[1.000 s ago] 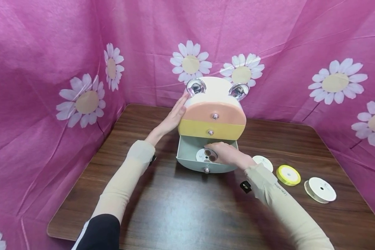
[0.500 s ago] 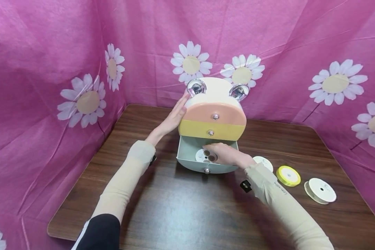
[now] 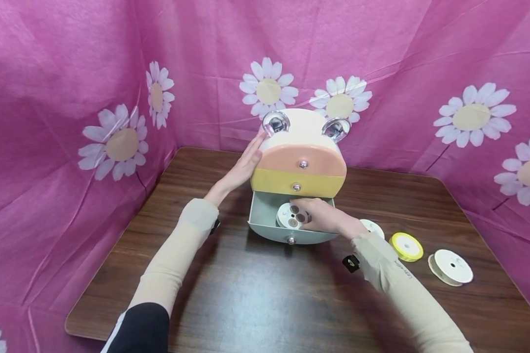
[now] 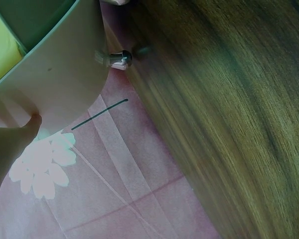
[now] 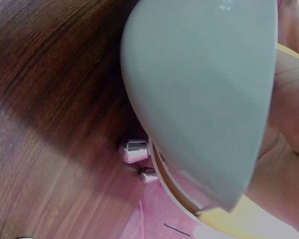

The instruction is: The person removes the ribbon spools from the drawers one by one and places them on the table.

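Observation:
A frog-faced mini drawer cabinet (image 3: 304, 130) stands on the table, its peach and yellow drawers pushed in. Its grey-green bottom drawer (image 3: 265, 231) is pulled out. Inside, my right hand (image 3: 324, 215) grips a white ribbon spool (image 3: 286, 215) with brown round spots on its face, the spool tipped up a little toward the front. In the right wrist view the drawer front (image 5: 199, 89) hides the spool and my fingertips. My left hand (image 3: 247, 162) rests along the cabinet's left side, fingers straight; its thumb (image 4: 32, 128) touches the wall in the left wrist view.
Right of the cabinet lie a white spool (image 3: 373, 228), partly behind my right wrist, a yellow ribbon roll (image 3: 406, 246) and another white spool (image 3: 451, 267). The brown wooden table (image 3: 229, 294) is backed by a pink flowered cloth (image 3: 203, 49).
The spool in the drawer has been tilted and lifted slightly by my right hand, showing more of its edge. My left hand has stayed on the cabinet.

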Demonstrator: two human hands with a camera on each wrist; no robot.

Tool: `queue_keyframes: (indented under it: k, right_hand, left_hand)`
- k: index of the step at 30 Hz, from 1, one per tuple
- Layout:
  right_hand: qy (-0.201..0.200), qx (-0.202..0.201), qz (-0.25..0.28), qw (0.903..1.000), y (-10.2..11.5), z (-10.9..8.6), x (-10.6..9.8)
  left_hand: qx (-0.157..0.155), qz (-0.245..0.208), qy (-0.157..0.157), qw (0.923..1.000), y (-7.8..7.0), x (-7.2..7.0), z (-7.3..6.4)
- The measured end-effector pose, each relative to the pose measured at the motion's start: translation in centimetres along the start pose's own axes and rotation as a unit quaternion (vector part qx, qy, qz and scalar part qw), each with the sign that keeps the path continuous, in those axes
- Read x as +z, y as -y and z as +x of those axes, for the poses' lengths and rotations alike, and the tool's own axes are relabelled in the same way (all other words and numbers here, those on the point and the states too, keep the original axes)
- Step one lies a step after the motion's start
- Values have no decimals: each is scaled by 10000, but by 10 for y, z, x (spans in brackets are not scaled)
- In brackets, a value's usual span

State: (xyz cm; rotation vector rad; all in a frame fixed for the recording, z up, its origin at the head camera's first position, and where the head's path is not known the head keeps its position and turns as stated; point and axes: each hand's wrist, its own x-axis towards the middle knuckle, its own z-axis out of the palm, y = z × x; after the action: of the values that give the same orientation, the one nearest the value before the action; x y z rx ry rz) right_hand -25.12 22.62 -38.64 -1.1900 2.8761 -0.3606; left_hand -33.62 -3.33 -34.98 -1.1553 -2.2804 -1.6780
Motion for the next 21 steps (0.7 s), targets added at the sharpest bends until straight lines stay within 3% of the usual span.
queue_keyframes:
  k: [13, 18, 21]
  right_hand:
    - [-417, -142, 64, 9990, -1, -11, -8]
    - [-484, 89, 276, 9984, 2, -17, -16]
    - [-473, 244, 334, 9980, 3, -20, -18]
  left_hand:
    - [-14, -36, 8, 10000, 1, 1, 1]
    - [-91, 23, 20, 10000, 1, 1, 1]
    - [-45, 8, -15, 10000, 13, 3, 4]
